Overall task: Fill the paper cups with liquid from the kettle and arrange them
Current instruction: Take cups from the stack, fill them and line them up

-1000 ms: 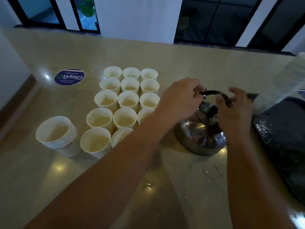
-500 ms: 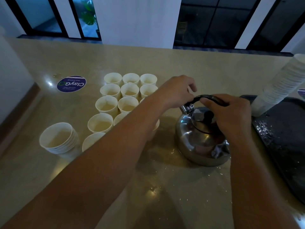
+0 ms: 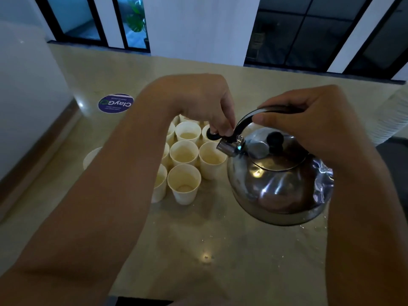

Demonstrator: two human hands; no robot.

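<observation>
The steel kettle [image 3: 279, 175] is held by its handle in the right hand [image 3: 309, 120]; the spout cap [image 3: 213, 135] is pinched by the left hand [image 3: 205, 102] (spout directed toward the paper cups [image 3: 184, 151], just left, mid-counter).

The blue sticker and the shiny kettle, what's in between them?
In the head view, the left hand and forearm cross there, above the paper cups, between blue sticker and kettle.
</observation>
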